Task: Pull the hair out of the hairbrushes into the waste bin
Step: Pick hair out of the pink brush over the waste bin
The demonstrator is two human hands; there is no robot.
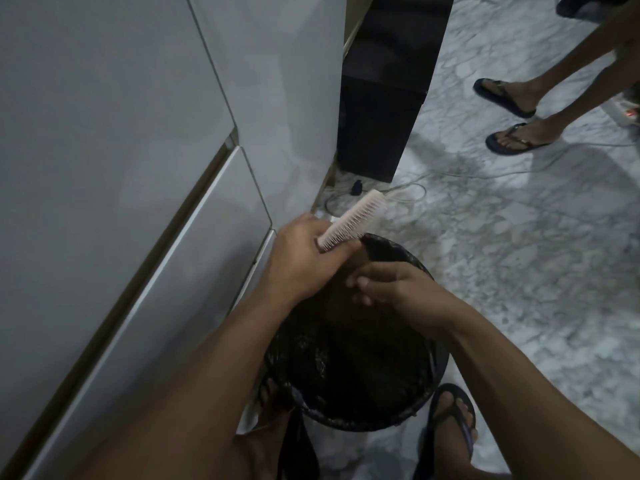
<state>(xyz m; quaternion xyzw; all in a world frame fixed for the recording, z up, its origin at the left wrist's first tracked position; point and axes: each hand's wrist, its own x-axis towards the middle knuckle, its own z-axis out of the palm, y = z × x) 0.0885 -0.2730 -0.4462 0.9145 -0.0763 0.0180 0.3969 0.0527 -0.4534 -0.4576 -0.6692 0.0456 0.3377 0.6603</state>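
**Comb Held Over Bin**

The grey marbled stone floor (519, 254) carried a round waste bin lined with a black plastic bag (349, 382) beside tall pale-grey cabinet doors (104, 150). Both hands were above the bin opening. The left hand (301, 261) was clenched around one end of a white plastic comb-style hairbrush (353, 218) — teeth facing down and right. The right hand (394, 285) had fingertips pinched together; anything between them could not be made out.
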